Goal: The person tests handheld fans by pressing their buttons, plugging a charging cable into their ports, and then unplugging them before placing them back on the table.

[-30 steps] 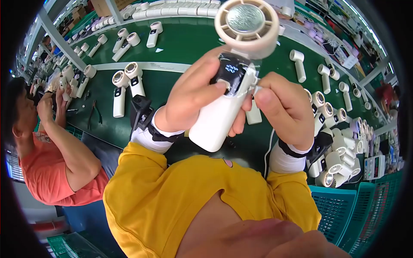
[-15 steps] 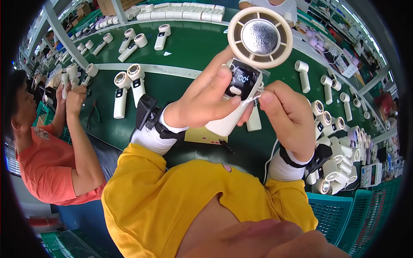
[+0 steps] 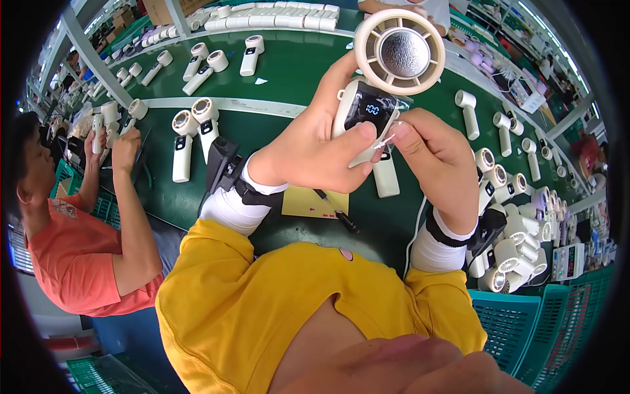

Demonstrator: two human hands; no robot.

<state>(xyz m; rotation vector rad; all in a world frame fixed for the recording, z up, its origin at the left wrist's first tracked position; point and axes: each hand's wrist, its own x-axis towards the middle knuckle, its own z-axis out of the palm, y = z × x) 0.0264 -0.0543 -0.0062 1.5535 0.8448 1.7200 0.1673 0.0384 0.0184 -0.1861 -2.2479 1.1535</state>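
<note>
A cream handheld fan (image 3: 401, 54) with a round head and silver centre is held up in my left hand (image 3: 308, 144). My left fingers wrap its handle, and the thumb lies on the lower part of the glossy black display panel (image 3: 371, 105), which is lit. My right hand (image 3: 436, 148) is closed in a pinch at the panel's right edge. Between its thumb and index finger is a thin clear film (image 3: 391, 133), crumpled and partly hidden. Another white fan's handle (image 3: 386, 176) lies on the table just below my hands.
A pen (image 3: 342, 218) rests on a yellow sheet (image 3: 305, 203). Two fans (image 3: 182, 154) lie at left, with a heap of fans (image 3: 515, 246) at right. Green baskets (image 3: 505, 322) stand at lower right. A co-worker in an orange shirt (image 3: 88, 256) handles a fan at left.
The fan has tilted and shifted slightly in my left hand. My left thumb has moved down onto the panel's lower part. The right pinch stays beside the panel with the film.
</note>
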